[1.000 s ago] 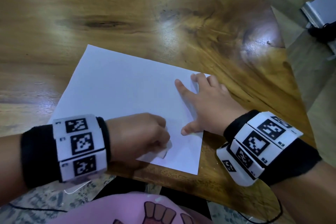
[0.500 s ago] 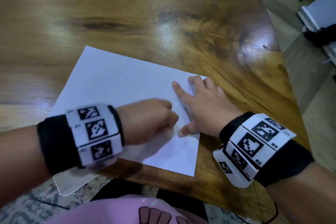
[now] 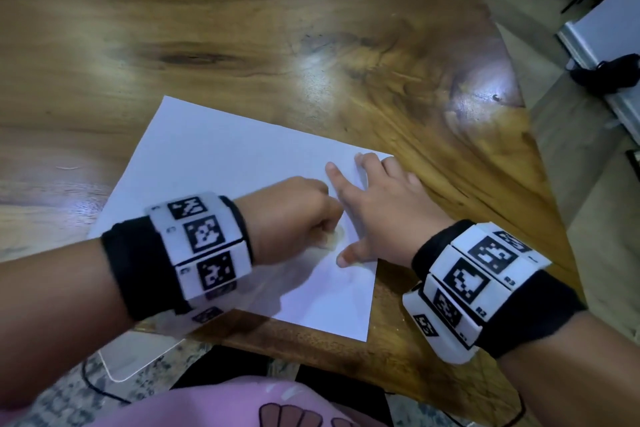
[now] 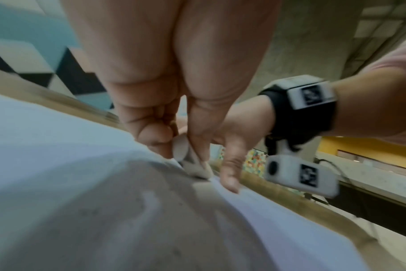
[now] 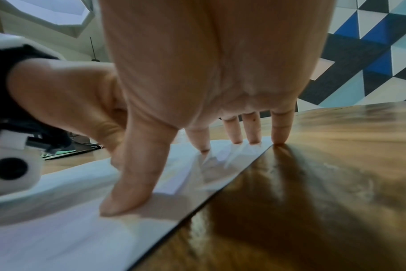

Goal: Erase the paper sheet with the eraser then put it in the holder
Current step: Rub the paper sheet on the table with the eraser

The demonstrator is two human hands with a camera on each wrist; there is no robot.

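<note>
A white paper sheet (image 3: 221,163) lies on the wooden table (image 3: 311,28), its near right corner by the table's front edge. My left hand (image 3: 294,215) is curled into a fist and grips a small pale eraser (image 3: 334,239), pressing it on the sheet close to my right thumb. In the left wrist view the eraser (image 4: 188,159) sits pinched between thumb and fingers, touching the paper (image 4: 58,165). My right hand (image 3: 384,208) lies flat with spread fingers on the sheet's right edge. In the right wrist view its fingertips (image 5: 236,139) press the paper (image 5: 58,229). No holder is in view.
The table's right edge (image 3: 540,163) runs diagonally close to my right hand, with floor beyond. A black object (image 3: 609,74) lies on the floor at the far right. A pink garment (image 3: 214,406) shows at the bottom.
My left hand with the eraser has slid up and to the right across the sheet, toward the right hand. The right hand stays pressed on the paper.
</note>
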